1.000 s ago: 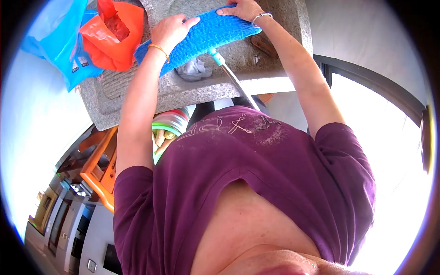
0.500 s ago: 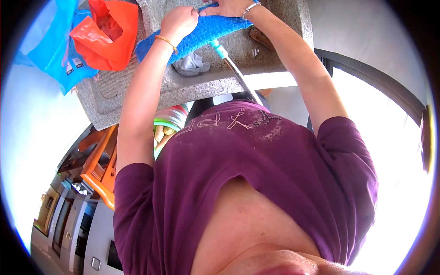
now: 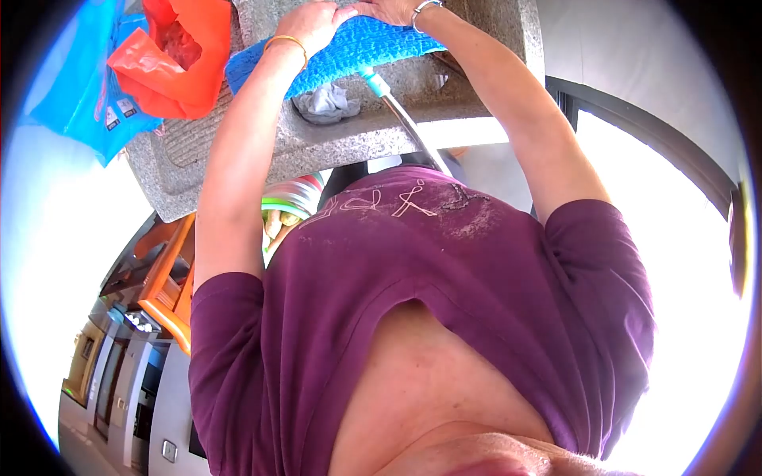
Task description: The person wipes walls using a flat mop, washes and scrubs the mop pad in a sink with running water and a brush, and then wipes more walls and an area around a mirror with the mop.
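A flat mop lies over a stone sink (image 3: 178,178), its blue fluffy mop pad (image 3: 341,54) at the top. The mop's metal handle (image 3: 409,123) runs from a light blue joint down toward my body. My left hand (image 3: 312,24) is closed on the far edge of the pad, left of its middle. Beside it, my right hand (image 3: 389,9) grips the same edge, partly cut off by the frame top. The hands nearly touch. A crumpled grey cloth (image 3: 325,105) sits in the basin just below the pad.
An open red plastic bag (image 3: 178,63) and a blue bag (image 3: 83,87) are at the sink's left. Below stands a striped container (image 3: 290,198) holding pale, long items. An orange wooden chair (image 3: 168,285) is at the lower left.
My hands have drawn closer together along the pad's far edge. The view has shifted slightly, with bags and sink a little further left and up.
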A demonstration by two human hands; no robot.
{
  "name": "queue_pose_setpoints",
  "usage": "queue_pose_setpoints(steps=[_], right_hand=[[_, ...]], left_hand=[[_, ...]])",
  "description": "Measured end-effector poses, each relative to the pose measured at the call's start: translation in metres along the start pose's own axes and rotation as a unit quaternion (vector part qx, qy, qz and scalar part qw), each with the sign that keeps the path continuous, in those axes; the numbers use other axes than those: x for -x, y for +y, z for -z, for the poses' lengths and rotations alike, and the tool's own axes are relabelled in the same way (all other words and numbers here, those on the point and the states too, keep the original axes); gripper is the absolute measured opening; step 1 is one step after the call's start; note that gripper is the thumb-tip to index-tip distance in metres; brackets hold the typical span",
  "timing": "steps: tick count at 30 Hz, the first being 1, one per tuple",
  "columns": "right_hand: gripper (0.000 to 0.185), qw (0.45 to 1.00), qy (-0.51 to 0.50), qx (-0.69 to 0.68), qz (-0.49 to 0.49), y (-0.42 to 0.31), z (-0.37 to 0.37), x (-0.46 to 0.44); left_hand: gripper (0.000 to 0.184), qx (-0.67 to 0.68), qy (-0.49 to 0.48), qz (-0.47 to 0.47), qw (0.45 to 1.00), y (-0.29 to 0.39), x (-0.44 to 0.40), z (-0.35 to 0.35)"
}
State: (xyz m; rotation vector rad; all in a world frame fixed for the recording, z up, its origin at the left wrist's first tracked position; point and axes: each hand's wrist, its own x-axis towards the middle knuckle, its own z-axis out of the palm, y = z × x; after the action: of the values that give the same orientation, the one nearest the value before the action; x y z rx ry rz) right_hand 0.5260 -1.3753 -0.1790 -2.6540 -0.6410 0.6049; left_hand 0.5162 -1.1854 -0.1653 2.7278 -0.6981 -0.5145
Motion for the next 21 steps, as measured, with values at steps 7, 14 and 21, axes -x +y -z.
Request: queue_pose_setpoints(steps=[7,14,21], right_hand=[[0.049,0.999,-0.024,-0.027,-0.039,-0.002,-0.005,0.0],[0.054,0.993,-0.056,-0.076,-0.068,0.002,-0.012,0.008],[0.061,0.993,-0.051,-0.086,-0.065,0.001,-0.013,0.008]], left_hand=[[0.054,-0.02,0.02,-0.012,1.0,-0.009,-0.007,-0.016],[0.065,-0.011,-0.08,0.009,0.997,0.029,0.013,0.031],[0.074,-0.084,-0.121,0.047,0.988,0.015,0.01,0.018]])
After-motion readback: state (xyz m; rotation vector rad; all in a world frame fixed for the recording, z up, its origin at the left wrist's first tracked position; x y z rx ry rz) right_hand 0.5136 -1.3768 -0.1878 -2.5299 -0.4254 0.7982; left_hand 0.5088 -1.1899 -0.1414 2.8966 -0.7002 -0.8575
